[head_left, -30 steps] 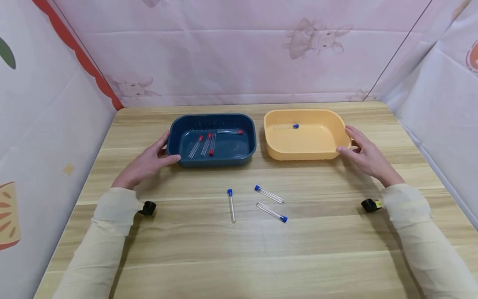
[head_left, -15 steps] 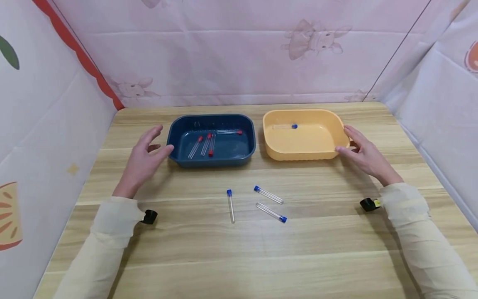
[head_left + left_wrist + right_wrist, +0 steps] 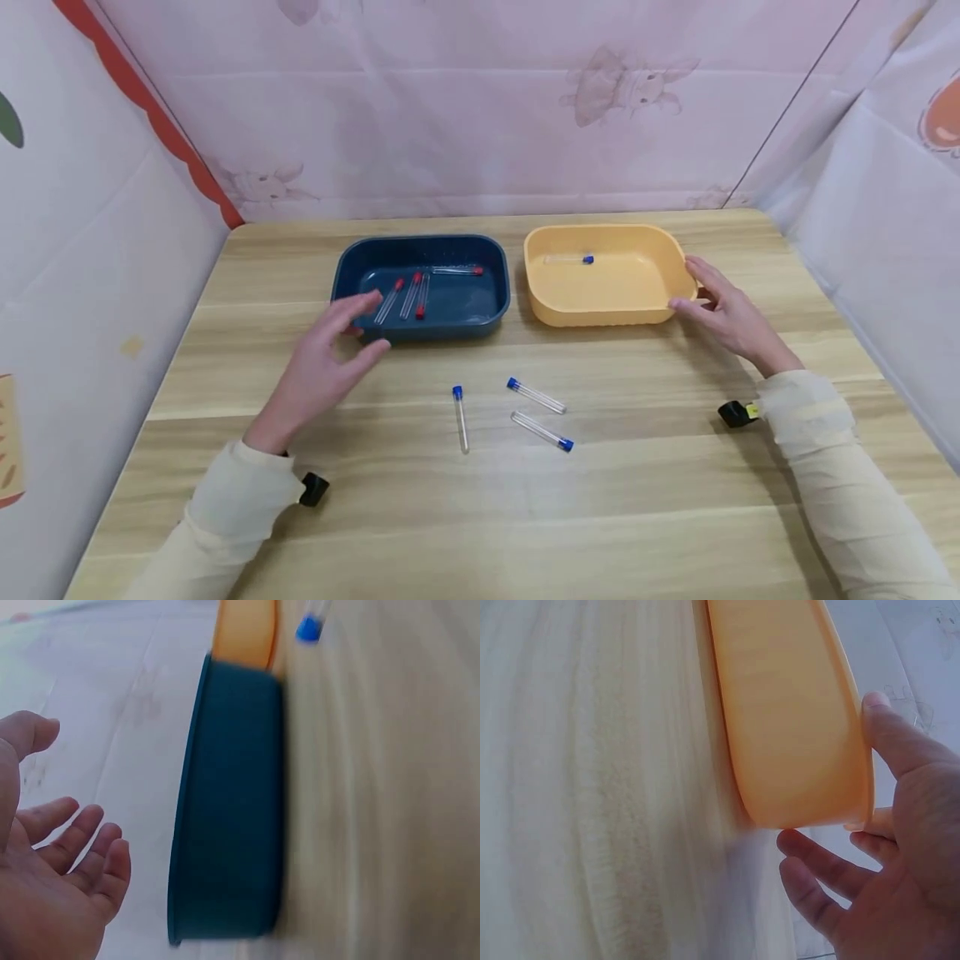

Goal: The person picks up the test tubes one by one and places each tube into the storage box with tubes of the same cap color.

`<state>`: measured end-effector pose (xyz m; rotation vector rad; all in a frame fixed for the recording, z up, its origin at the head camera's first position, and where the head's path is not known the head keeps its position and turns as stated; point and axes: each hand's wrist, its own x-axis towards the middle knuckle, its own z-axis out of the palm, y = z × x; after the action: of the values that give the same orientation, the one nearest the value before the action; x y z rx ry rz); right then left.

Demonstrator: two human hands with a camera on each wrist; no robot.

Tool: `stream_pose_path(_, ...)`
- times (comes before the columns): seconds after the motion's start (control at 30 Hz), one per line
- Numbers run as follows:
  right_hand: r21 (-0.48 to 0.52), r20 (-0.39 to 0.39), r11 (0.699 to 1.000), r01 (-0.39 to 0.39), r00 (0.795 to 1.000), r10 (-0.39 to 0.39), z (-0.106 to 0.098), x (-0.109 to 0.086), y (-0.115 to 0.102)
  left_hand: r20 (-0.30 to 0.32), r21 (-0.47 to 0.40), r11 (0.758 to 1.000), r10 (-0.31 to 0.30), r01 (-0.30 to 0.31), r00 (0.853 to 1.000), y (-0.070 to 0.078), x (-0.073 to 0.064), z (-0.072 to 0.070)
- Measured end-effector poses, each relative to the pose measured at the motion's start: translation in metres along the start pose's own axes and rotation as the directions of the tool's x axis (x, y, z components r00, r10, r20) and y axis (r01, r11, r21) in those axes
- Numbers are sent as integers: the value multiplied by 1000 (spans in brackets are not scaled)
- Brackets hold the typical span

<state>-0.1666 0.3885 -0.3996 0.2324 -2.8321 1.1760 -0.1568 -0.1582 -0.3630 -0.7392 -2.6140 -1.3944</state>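
In the head view, my left hand (image 3: 318, 371) hovers over the near left corner of a dark blue plastic basin (image 3: 450, 330), holding nothing, its fingers loosely spread. Several clear tubes with red caps (image 3: 408, 297) lie in that basin. My right hand (image 3: 738, 321) grips the right end of a yellow basin (image 3: 592, 317), its thumb at the near corner of the rim. The right wrist view shows the thumb (image 3: 889, 727) against that rim. Inside the yellow basin lies one blue-capped tube (image 3: 570, 260).
On the wooden table (image 3: 525, 533), in front of the basins, lie a blue-capped tube (image 3: 461, 421), a second tube (image 3: 537, 397) and a third tube (image 3: 542, 432). Patterned cloth walls (image 3: 450, 108) enclose the back and sides.
My left hand has let go of the blue basin's left end and moved right and nearer, rising over its corner. The right hand stays at the yellow basin.
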Motion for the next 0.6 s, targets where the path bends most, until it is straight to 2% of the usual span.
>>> stream_pose_path(0.1,0,1,1000,5,1000,-5,1,0,0,77,25,1000,7,-9,997,-2,-7,13)
stream_pose_path(0.27,3,-5,1000,0,1000,0,2,-1,-1,188,39,999,3,-10,982,5,-14,30)
stream_pose_path(0.43,1,-6,1000,0,1000,0,2,-1,-1,272,69,997,-43,25,961,11,-20,43)
stream_pose_path(0.6,22,-5,1000,7,1000,-7,2,0,-2,318,142,988,-110,67,942,16,-25,53)
